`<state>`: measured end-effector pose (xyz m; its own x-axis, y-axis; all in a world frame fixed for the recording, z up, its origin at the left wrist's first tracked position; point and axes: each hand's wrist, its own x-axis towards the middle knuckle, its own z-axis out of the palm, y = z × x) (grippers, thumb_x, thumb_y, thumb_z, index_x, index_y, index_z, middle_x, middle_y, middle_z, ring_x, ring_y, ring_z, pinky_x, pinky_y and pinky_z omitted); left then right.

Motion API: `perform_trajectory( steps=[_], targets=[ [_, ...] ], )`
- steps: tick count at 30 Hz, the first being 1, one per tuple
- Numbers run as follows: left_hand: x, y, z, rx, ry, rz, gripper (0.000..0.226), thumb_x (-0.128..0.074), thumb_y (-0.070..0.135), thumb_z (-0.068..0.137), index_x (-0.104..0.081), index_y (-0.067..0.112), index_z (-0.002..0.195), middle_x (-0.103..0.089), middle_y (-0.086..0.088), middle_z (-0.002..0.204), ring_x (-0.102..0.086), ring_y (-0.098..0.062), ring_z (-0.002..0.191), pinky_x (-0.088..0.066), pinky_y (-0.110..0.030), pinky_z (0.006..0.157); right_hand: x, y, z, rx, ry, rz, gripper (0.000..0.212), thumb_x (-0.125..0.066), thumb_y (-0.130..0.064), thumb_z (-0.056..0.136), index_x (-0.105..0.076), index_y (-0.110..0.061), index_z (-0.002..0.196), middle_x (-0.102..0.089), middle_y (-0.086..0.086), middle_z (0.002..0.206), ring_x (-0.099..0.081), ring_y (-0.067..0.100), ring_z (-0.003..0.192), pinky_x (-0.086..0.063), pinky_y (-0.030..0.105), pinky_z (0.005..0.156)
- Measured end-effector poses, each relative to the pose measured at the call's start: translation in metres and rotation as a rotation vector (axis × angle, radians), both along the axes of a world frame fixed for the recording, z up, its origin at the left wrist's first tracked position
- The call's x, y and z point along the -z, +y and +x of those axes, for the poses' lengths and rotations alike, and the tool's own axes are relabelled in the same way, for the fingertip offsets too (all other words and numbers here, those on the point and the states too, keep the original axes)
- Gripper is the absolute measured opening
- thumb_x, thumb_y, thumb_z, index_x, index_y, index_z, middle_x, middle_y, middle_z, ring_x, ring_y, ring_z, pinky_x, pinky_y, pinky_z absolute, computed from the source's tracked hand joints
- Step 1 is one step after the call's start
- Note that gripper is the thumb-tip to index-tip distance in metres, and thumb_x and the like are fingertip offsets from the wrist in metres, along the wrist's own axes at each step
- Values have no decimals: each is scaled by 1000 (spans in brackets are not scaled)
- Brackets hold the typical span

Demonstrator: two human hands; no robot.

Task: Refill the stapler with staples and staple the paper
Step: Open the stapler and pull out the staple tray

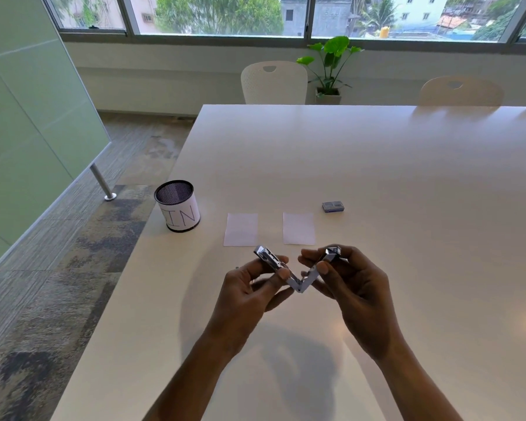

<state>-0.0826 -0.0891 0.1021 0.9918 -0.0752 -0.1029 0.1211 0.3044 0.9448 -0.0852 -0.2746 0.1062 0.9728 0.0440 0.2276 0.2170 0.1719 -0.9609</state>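
Note:
A small metal stapler is swung open into a V, hinge at the bottom, held above the white table. My left hand grips its left arm between thumb and fingers. My right hand pinches the right arm near its tip. Two small white paper slips lie flat just beyond the hands, one on the left and one on the right. A small blue box of staples lies farther back to the right, closed as far as I can tell.
A black mesh cup with a white label stands near the table's left edge. White chairs line the far side, with a potted plant by the window. A glass partition runs along the left over carpet.

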Motion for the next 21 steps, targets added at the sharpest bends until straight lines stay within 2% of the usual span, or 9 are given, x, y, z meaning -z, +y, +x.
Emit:
perform_trajectory(
  steps=[4,10,16,19,21],
  targets=[
    [-2,1,5,-109,46,-205,27,-71,12,81,-76,3,106,-74,-16,121,-73,-31,108,-62,-36,85,1,-2,-2,77,-27,30,25,-73,-28,88,-72,-15,109,-75,13,115,-72,33,111,-60,40,93],
    [2,10,14,-135,97,-413,20,-67,7,83,-79,4,99,-76,-19,108,-75,-28,99,-63,-34,78,12,-2,-7,109,66,98,45,-86,-49,76,-75,-19,107,-77,15,110,-74,34,105,-60,37,92],
    [13,10,16,-127,127,-514,22,-63,10,87,-80,4,101,-77,-19,108,-76,-30,100,-63,-34,77,27,0,-16,118,94,93,46,-91,-44,71,-76,-17,105,-79,16,104,-76,36,98,-62,38,88],
    [18,9,17,-134,146,-523,25,-61,9,89,-79,4,106,-75,-21,113,-75,-31,105,-63,-35,77,33,0,-18,116,86,15,36,-89,-35,75,-76,-18,104,-79,15,102,-77,35,97,-62,44,89],
    [20,10,18,-131,161,-523,26,-60,8,90,-78,3,109,-74,-22,117,-74,-33,108,-63,-35,77,30,-3,-16,79,69,-39,39,-88,-42,75,-76,-20,105,-78,13,108,-75,35,101,-62,47,89]
  ],
)
